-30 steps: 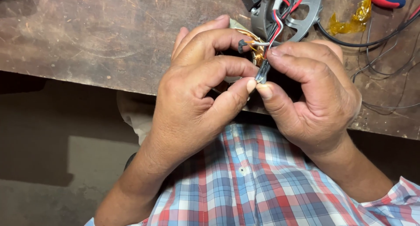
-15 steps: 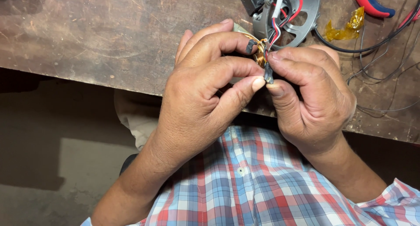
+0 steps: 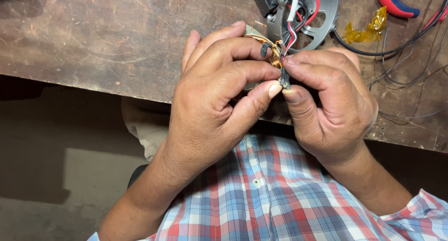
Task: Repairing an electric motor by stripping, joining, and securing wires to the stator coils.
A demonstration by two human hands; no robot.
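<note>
My left hand point(image 3: 214, 96) cups a small copper-wound coil point(image 3: 274, 55), mostly hidden behind its curled fingers. My right hand point(image 3: 326, 101) pinches a thin black sleeve point(image 3: 283, 77) on the wires between thumb and forefinger, and the left thumb tip touches the same piece. A bundle of red, black and white wires point(image 3: 293, 28) runs from the coil up to a grey round metal motor housing point(image 3: 322, 12) lying on the worn wooden bench point(image 3: 102, 40). Both hands hover at the bench's near edge, above my plaid shirt.
Red and blue pliers point(image 3: 394, 3) lie at the top right. A crumpled scrap of yellow tape point(image 3: 366, 28) sits beside the housing. Thin black wires point(image 3: 406, 82) loop over the right part of the bench. Dark floor lies below at the left.
Both hands and the coil stay pressed together; the fingers have shifted slightly on the black sleeve. The view has drifted a little, with the housing sitting higher in frame.
</note>
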